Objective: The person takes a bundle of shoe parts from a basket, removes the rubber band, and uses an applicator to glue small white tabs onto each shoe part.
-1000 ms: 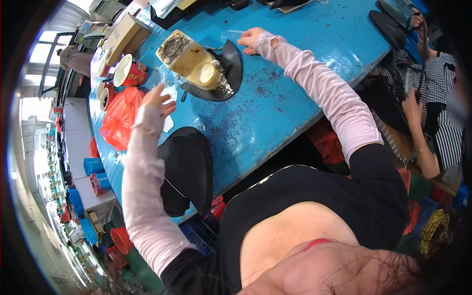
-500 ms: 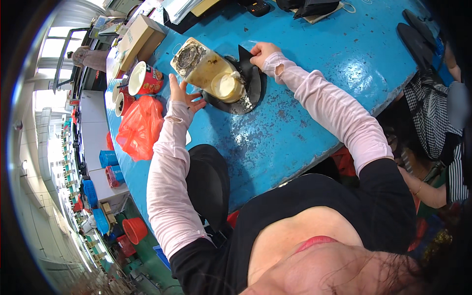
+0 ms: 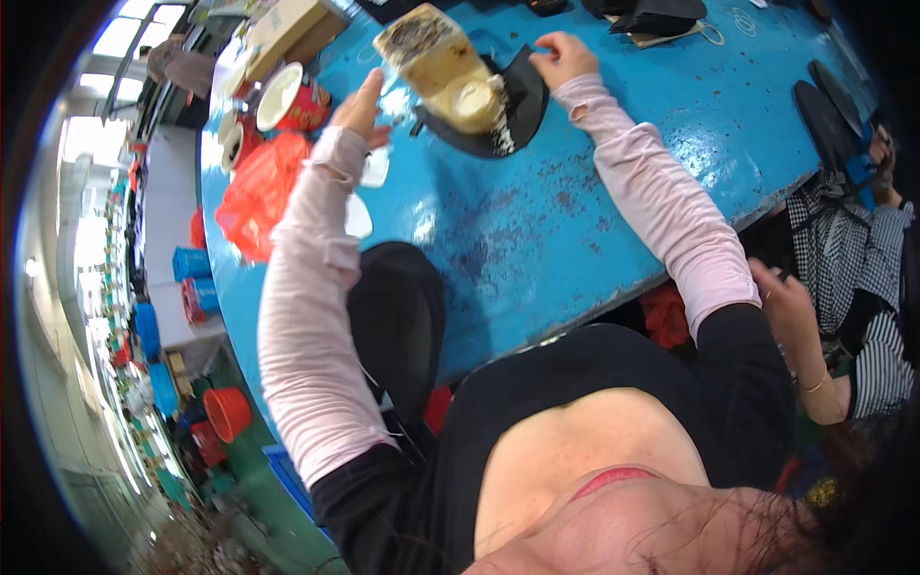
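Note:
My left hand (image 3: 358, 107) is held up left of a crusted, glue-stained plastic container (image 3: 436, 62), fingers stretched out and holding nothing. That container rests tilted on a flat, curved black piece (image 3: 524, 91) on the blue table. At its lower end sits a round cup of pale, creamy stuff (image 3: 475, 101), with white residue spilled beside it. My right hand (image 3: 567, 59) has its fingers bent together at the upper right edge of the black piece and appears to pinch it; the exact contact is small and blurred.
Left on the blue table (image 3: 498, 240) are a red plastic bag (image 3: 264, 196), red-and-white paper tubs (image 3: 299, 103) and a cardboard box (image 3: 287, 36). Black sole-shaped pieces (image 3: 819, 125) lie far right. A black chair back (image 3: 393, 326) stands near my left arm. Another person's hand (image 3: 791, 311) is at right.
My left hand has drawn away leftward from the container, its fingers closer together. My right hand stays at the black piece's edge. The whole view has shifted, so the table sits higher.

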{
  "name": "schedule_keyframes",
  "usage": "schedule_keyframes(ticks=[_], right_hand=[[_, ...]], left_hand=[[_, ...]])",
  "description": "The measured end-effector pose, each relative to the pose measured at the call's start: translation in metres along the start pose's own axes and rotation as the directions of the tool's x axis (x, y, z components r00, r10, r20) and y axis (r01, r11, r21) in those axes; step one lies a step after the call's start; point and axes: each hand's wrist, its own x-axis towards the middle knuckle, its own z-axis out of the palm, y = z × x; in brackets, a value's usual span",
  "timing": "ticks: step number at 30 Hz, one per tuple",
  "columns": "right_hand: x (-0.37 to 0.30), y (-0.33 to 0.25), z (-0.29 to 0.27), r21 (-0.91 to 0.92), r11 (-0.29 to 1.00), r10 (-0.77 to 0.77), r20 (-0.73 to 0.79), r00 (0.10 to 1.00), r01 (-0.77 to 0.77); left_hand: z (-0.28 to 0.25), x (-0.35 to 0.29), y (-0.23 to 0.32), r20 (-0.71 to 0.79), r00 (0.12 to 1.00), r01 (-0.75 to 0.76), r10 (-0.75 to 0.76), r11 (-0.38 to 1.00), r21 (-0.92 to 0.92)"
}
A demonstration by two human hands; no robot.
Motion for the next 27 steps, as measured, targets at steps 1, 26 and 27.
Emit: schedule_keyframes(ticks=[1,26,27], right_hand=[[0.011,0.02,-0.011,-0.048,0.996,-0.079,-0.058,0.995,0.076],[-0.184,-0.097,0.007,0.298,0.71,-0.688,0.485,0.539,0.638],[-0.185,-0.094,0.006,0.309,0.698,-0.701,0.482,0.526,0.646]], left_hand=[[-0.006,-0.033,0.011,0.11,0.955,-0.293,0.276,0.937,0.192],[0.219,-0.033,0.054,0.511,0.238,-0.743,0.826,0.494,-0.451],[0.225,-0.026,0.055,0.498,0.256,-0.736,0.829,0.501,-0.456]])
